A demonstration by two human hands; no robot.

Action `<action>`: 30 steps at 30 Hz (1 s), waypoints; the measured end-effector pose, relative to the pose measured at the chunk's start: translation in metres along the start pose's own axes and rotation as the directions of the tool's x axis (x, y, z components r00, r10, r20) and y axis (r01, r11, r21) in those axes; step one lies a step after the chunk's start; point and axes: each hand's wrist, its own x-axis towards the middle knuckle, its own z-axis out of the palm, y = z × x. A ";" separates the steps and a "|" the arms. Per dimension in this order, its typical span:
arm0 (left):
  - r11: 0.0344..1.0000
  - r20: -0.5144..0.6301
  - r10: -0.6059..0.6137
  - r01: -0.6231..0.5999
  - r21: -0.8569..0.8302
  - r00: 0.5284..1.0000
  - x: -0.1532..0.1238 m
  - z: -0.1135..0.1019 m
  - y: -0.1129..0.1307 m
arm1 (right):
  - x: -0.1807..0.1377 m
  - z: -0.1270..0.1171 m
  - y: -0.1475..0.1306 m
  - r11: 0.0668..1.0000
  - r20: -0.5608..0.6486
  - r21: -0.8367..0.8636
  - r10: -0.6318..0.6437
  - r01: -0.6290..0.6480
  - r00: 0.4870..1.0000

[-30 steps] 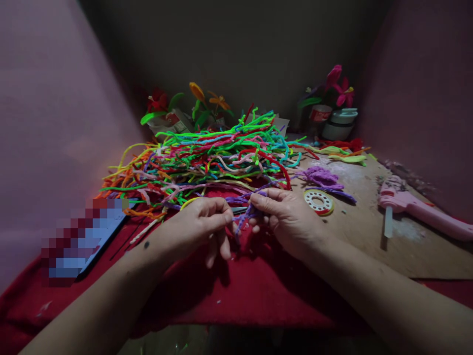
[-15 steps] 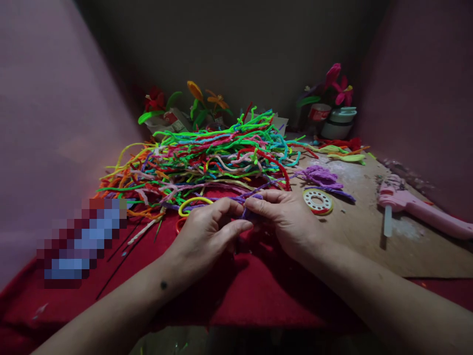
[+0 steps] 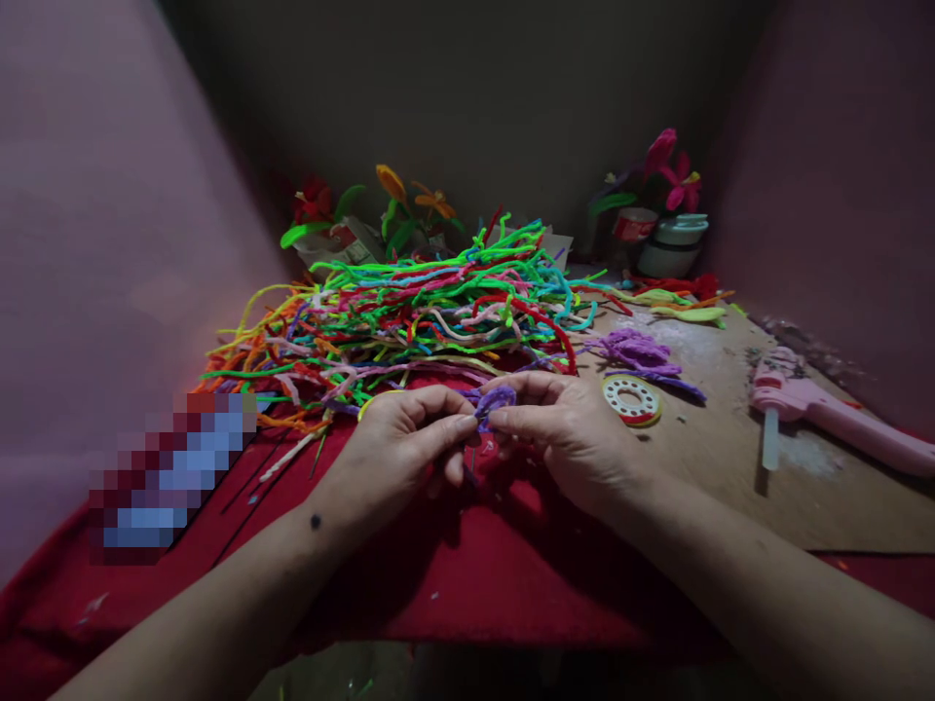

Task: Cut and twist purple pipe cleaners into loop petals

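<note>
A purple pipe cleaner (image 3: 497,399), bent into a small loop, is pinched between my two hands above the red cloth. My left hand (image 3: 409,438) grips its left side between thumb and fingers. From the right, my right hand (image 3: 570,428) holds the loop with thumb and index finger. Just beyond my hands lies a large heap of multicoloured pipe cleaners (image 3: 438,302). Yellow scissors handles (image 3: 372,401) are partly hidden behind my left hand. Bundled purple pipe cleaner shapes (image 3: 639,352) rest to the right, near a white and yellow spool (image 3: 631,399).
A pink glue gun (image 3: 818,404) lies on a brown board (image 3: 720,487) at the right. Pipe cleaner flowers (image 3: 679,175) in containers and a lidded jar (image 3: 670,243) stand at the back. Red cloth (image 3: 438,604) covers the table; a blurred patch (image 3: 175,477) sits at the left.
The purple pipe cleaner now shows as a rounded loop between my fingertips, where earlier it was mostly covered. My left fingers have shifted slightly, and the view has moved a little.
</note>
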 end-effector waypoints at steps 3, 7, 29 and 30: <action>1.000 -0.012 -0.012 0.012 -0.026 1.000 0.000 0.001 -0.001 | -0.001 0.001 0.001 0.998 0.019 -0.046 0.054 -0.053 0.998; 0.998 0.018 -0.024 0.025 -0.053 1.000 0.001 0.000 -0.002 | -0.001 0.001 0.003 0.997 0.055 -0.081 0.024 -0.019 0.998; 0.801 -0.119 0.422 -0.308 0.514 0.899 0.000 0.009 -0.019 | 0.001 0.002 0.007 0.998 0.077 -0.068 0.015 -0.010 0.997; 0.776 -0.123 0.449 -0.318 0.544 0.885 0.000 0.010 -0.019 | 0.001 0.002 0.009 0.997 0.076 -0.072 0.011 -0.006 0.997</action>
